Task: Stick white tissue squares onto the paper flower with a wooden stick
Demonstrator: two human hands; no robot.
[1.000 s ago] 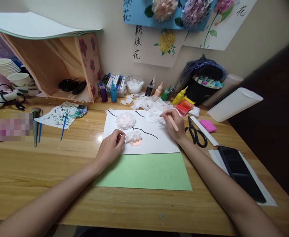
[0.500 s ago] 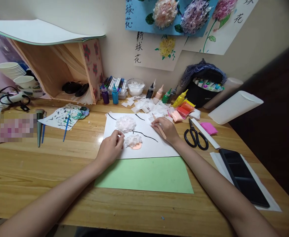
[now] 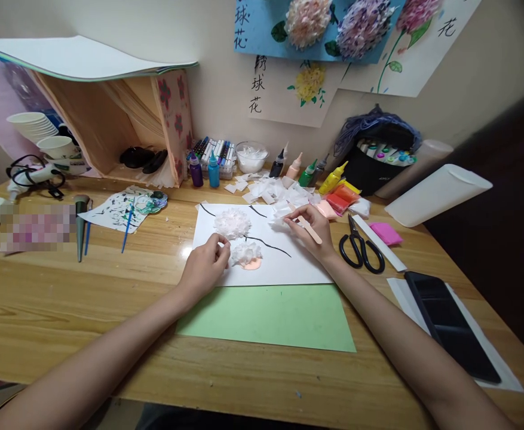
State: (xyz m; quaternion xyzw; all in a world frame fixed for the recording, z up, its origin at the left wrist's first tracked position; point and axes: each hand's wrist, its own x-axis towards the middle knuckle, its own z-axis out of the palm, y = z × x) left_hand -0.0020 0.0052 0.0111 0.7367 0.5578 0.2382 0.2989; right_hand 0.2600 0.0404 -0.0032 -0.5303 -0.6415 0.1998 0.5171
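My right hand [image 3: 314, 234] pinches a flat wooden craft stick [image 3: 310, 229] above the right side of a white sheet of paper [image 3: 284, 272]. Its fingertips are close to loose white paper squares [image 3: 270, 190]. My left hand [image 3: 204, 263] rests at the sheet's left side with fingers curled in; whether anything is between them is hidden. Beside its fingertips sits a partly ruffled flower [image 3: 245, 253] of white paper pieces, with a bare peach patch [image 3: 251, 263] at its lower edge. Above that is a fuller white paper flower [image 3: 232, 223]. Black painted stems [image 3: 270, 245] run across the sheet.
Green paper [image 3: 270, 316] lies under the white sheet. To the right are black-handled scissors [image 3: 361, 251], a pink packet [image 3: 386, 233] and a black phone-like slab [image 3: 450, 325]. Paint bottles [image 3: 214, 170] and a glass bowl [image 3: 251, 158] stand behind; paintbrushes [image 3: 127, 227] lie left.
The whole view has shifted slightly to the right. My right hand has turned the craft stick a little, its free end now pointing more to the right. My left hand stays beside the lower flower.
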